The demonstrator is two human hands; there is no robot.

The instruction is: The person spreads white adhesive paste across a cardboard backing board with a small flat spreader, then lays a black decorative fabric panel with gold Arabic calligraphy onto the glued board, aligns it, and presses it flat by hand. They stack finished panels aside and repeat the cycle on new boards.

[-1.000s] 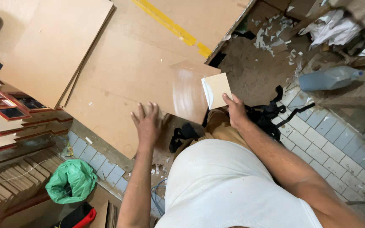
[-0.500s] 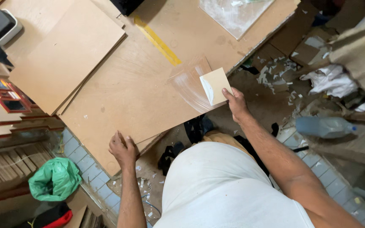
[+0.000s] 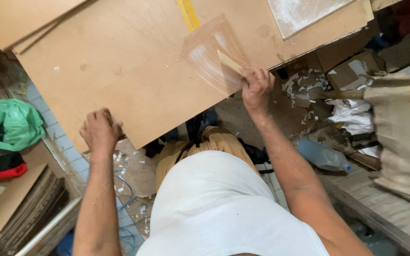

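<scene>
A large brown board [image 3: 134, 76] lies flat in front of me. My left hand [image 3: 99, 132] grips its near left edge. My right hand [image 3: 257, 85] is closed on a small pale card-like scraper [image 3: 228, 61], held tilted on a shiny, smeared patch [image 3: 209, 57] of the board near its near right edge. A yellow stripe [image 3: 188, 14] runs across the board at the top.
A green plastic bag [image 3: 8, 124] lies at the left over red and black things. Stacked boards [image 3: 15, 208] sit at lower left. Paper scraps [image 3: 304, 87], a plastic bottle [image 3: 322, 156] and woven sacking [image 3: 399, 137] crowd the right. Another smeared panel [image 3: 304, 14] lies at top right.
The view has closed in on the board. My left hand has moved from flat near the edge to gripping it. My right hand has closed on the card and tilted it over the smeared patch.
</scene>
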